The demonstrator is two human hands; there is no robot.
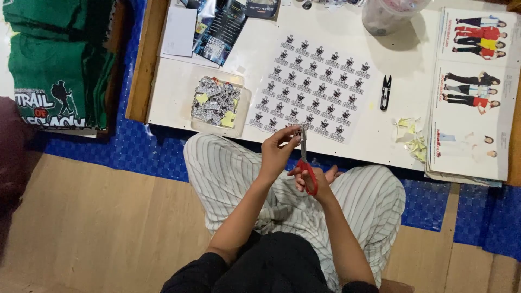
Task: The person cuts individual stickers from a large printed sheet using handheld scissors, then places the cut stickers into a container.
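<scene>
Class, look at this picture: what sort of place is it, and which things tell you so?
Probably a small home print or clothing workshop: a sheet of printed labels on a low white table, a tray of cut labels, and folded green shirts.

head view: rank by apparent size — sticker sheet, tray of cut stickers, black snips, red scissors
1. sticker sheet
2. tray of cut stickers
3. red scissors, in the right hand; nearer the camera, so unsure against the next
4. black snips

- The left hand (278,149) is raised in front of the body, wrist bent, fingertips pinched together.
- The right hand (315,179) sits lower and close beside it, fingers curled shut.
- Both forearms are bare and angle inward.
</scene>
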